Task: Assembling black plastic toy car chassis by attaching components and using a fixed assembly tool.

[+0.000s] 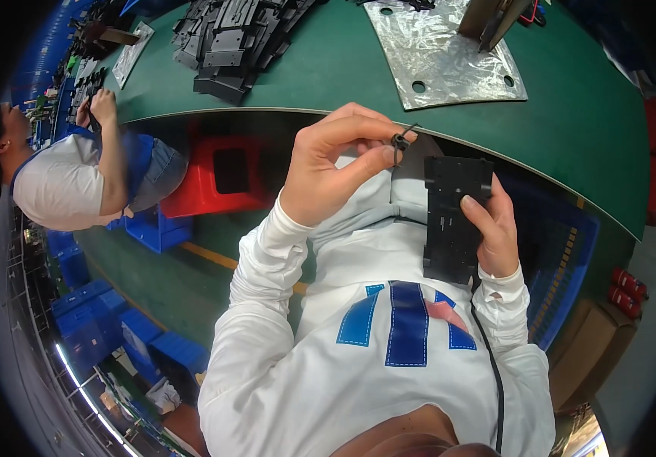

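Observation:
Above my lap, my left hand [336, 160] pinches a small black part [400, 142] between thumb and fingertips. Thin dark strands stick out from that part; its exact kind is too small to tell. My right hand [497, 232] grips a flat black rectangular panel [454, 217] by its right side, thumb on the face and the other fingers mostly hidden behind. The panel stands roughly lengthwise, with notched edges, small holes and tiny pale markings. A gap separates the small part from the panel.
Ahead is a green-topped workbench [328, 76] bearing stacked black panels [240, 46] and a scuffed metal plate [446, 72] with an upright post. A blue crate [572, 266] is below it at right. To the left are a red stool [217, 175] and a seated co-worker [76, 175].

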The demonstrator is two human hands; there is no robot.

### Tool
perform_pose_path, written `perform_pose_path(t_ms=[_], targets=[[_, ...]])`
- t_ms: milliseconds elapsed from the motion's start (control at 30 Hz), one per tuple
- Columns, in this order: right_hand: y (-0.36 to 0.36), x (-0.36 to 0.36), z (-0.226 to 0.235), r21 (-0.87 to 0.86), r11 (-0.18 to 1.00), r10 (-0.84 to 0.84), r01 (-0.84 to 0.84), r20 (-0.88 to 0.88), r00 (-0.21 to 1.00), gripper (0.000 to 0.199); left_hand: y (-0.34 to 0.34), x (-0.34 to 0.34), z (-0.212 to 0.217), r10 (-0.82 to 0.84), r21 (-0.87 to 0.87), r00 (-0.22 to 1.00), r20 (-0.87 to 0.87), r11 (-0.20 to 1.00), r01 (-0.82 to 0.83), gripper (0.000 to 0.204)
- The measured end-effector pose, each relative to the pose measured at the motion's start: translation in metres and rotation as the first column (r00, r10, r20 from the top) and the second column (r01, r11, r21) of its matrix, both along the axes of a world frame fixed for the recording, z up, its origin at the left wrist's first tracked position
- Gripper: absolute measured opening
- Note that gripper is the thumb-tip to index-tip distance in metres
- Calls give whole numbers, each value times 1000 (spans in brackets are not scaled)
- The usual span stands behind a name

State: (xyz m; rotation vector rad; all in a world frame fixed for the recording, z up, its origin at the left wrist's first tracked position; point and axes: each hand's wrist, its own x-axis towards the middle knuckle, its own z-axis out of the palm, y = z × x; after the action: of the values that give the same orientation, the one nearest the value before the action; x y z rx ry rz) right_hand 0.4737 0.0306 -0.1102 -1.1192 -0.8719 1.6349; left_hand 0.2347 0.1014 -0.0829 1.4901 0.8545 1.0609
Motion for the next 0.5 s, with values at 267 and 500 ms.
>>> perform_pose_path(t_ms=[267, 500], targets=[[-1, -5, 4, 33, 999, -3, 2, 18, 1000, 37, -7, 3, 6, 104, 93, 988, -114, 991, -93, 24], [-3, -7, 5, 40, 999, -20, 20, 16, 1000, 36, 46, -12, -20, 529, 335, 723, -445, 847, -413, 21]])
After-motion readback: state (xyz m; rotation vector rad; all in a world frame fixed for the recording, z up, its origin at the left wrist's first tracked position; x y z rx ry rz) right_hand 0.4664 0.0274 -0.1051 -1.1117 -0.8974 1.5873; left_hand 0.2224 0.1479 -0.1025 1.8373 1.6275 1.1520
